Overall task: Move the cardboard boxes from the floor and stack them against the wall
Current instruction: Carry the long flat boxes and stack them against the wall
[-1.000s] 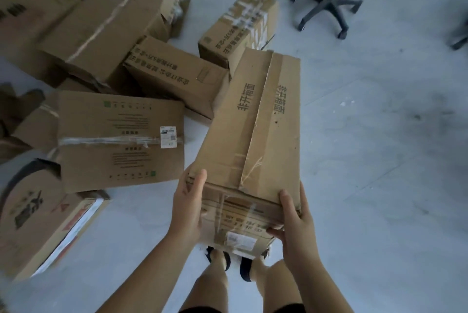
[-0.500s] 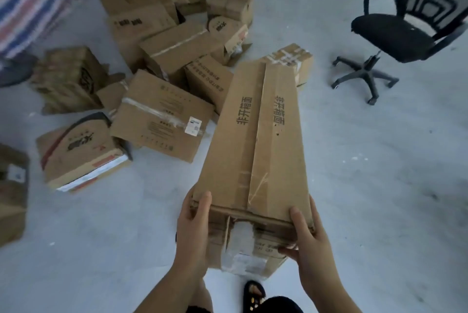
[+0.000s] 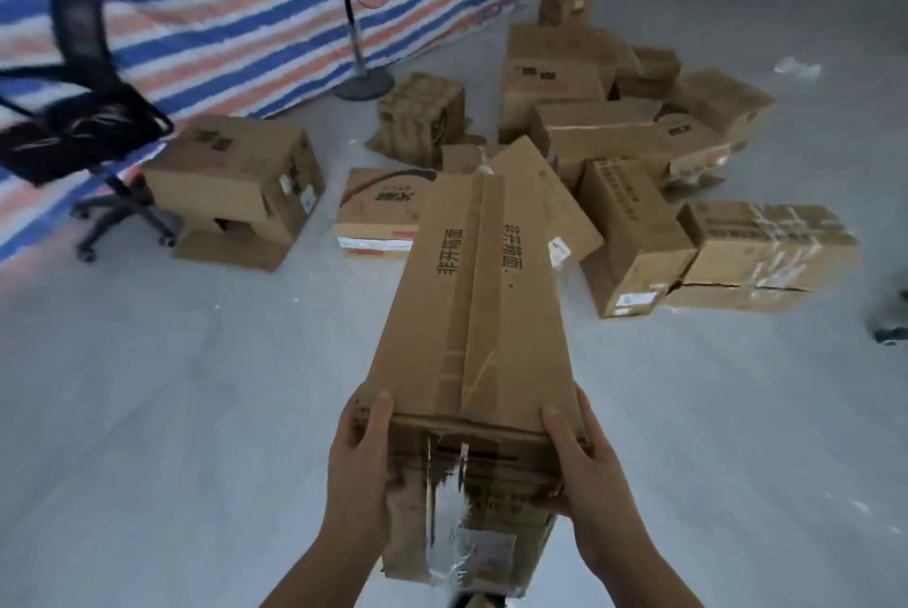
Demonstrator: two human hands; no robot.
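I carry a long cardboard box (image 3: 481, 307) with black printed characters, held out in front of me above the floor. My left hand (image 3: 361, 455) grips its near left corner, thumb on top. My right hand (image 3: 577, 465) grips the near right corner, fingers under the end. Torn tape and a label hang on the near end. Several other cardboard boxes (image 3: 624, 155) lie scattered on the floor beyond it, and one larger box (image 3: 236, 175) stands apart at the left, close to the striped tarp.
A striped blue, white and orange tarp (image 3: 236, 7) hangs along the far left. A black office chair (image 3: 83, 116) stands in front of it. A fan stand with a round base (image 3: 363, 86) rises near the tarp. Grey floor (image 3: 147, 411) spreads around me.
My view has swung left: the tarp, the fan stand and a chair at the left came into sight. The pile of boxes shifted right. Both hands keep the same hold on the long box.
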